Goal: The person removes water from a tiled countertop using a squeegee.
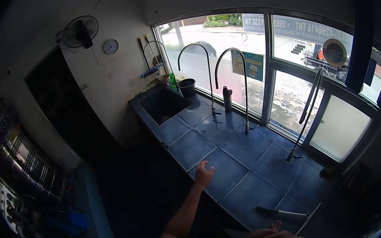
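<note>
My left hand point(203, 174) hovers over the near edge of the blue tiled counter point(245, 152), with its fingers bent and a gap between thumb and forefinger. Nothing shows in it. Low in the picture is my right hand point(276, 226), mostly hidden in shadow and cut by the lower edge; only some fingertips stand out. Close beyond those fingertips lies a squeegee point(286, 212) with a dark handle, a pale shaft and a thin crosswise blade. I cannot tell whether the right hand holds anything.
Tall curved faucets point(210, 79) rise along the window side, with a dark bottle point(227, 100) between two of them. A black bucket point(187, 88) stands by the sunken sink point(163, 105). Long-handled tools point(311, 101) lean on the window frame. A wall fan point(81, 33) hangs at upper left.
</note>
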The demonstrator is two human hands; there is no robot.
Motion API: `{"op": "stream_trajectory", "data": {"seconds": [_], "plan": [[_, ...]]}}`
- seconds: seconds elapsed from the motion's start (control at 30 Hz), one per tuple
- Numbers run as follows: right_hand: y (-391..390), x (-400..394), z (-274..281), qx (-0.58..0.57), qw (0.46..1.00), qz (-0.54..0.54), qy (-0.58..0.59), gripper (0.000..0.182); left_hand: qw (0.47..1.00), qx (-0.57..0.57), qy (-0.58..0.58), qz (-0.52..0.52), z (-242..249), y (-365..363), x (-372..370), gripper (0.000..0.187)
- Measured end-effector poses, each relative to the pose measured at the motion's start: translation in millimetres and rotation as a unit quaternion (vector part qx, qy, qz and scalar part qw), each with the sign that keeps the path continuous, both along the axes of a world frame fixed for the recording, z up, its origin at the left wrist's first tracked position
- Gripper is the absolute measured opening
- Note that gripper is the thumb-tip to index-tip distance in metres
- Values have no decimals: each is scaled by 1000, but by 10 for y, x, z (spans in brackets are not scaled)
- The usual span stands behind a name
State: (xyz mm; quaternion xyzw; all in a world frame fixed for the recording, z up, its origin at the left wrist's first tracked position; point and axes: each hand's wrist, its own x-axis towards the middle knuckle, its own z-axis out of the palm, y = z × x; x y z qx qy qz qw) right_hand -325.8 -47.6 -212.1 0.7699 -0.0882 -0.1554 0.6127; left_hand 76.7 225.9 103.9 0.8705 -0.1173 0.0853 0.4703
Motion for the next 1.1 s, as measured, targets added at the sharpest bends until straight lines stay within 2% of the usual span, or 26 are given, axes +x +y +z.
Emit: {"op": "stream_trajectory", "data": {"seconds": [0.03,0.07,0.1,0.13,0.17,0.2,0.23,0.27,0.33,0.43,0.47,0.57,0.63,0.67,0.7,0.73,0.77,0.8,0.83,0.87,0.93,0.97,1.0,1.03,1.07,1.1], "plan": [[111,3,63,10,996,-24,-82,44,995,72,-31,-67,-543,-24,-49,56],[165,43,98,21,984,-49,-168,44,978,165,26,-127,-818,-58,-228,64],[96,82,238,22,984,-52,-167,44,945,256,95,-181,-1139,-82,-344,79],[-18,102,570,371,908,-160,-112,45,911,316,149,-219,-1422,-97,-455,85],[-133,137,738,667,703,-245,-43,45,870,372,201,-253,-1622,-114,-556,91],[-182,109,658,666,703,-245,-42,45,837,421,203,-285,-1742,-118,-664,98],[-205,-20,372,697,688,-162,-124,45,811,456,194,-312,-1768,-118,-770,98],[-173,-32,354,718,661,-75,-204,46,811,455,196,-311,-1799,-91,-811,98],[-196,45,280,713,669,-100,-183,49,780,476,177,-366,-1795,-17,-901,93],[-187,203,253,689,694,-167,-123,61,762,500,149,-384,-1718,54,-942,86],[-204,367,351,679,703,-186,-102,65,747,521,118,-397,-1733,65,-942,84],[-207,776,745,642,724,-249,-38,78,735,527,131,-405,-1727,59,-937,83],[-97,739,1095,610,731,-304,35,87,721,540,139,-412,-1698,42,-916,84],[-168,940,1474,645,705,-294,-5,70,701,561,135,-419,-1624,-5,-885,91],[-116,1058,1867,642,683,-313,-153,54,684,575,140,-425,-1578,-25,-885,91],[-349,1193,1575,619,685,-282,-263,34,820,493,-35,-287,-2351,236,-1138,71],[-327,1292,1771,592,672,-303,-325,20,786,509,89,-339,-2207,140,-1059,82],[-407,1231,1700,564,696,-281,-344,21,739,519,195,-383,-1924,33,-884,97],[-481,1326,1666,536,714,-251,-373,22,733,504,262,-375,-1489,-32,-896,101],[-529,1329,1641,533,718,-247,-373,22,737,499,261,-374,-1490,-38,-869,101],[-652,1261,1565,508,752,-324,-268,21,740,490,292,-356,-1692,-33,-885,106],[-663,1251,1531,504,755,-321,-269,21,846,435,87,-296,-2749,165,-1080,107],[-657,1236,1447,492,771,-306,-263,19,848,431,88,-295,-2589,106,-1034,107],[-661,1231,1397,481,787,-291,-254,18,816,445,186,-320,-2187,35,-974,107],[-673,1286,1380,480,790,-288,-252,18,774,453,282,-342,-2001,17,-906,106],[-661,1380,1376,489,807,-279,-178,16,775,452,283,-340,-1962,50,-850,106]]}}
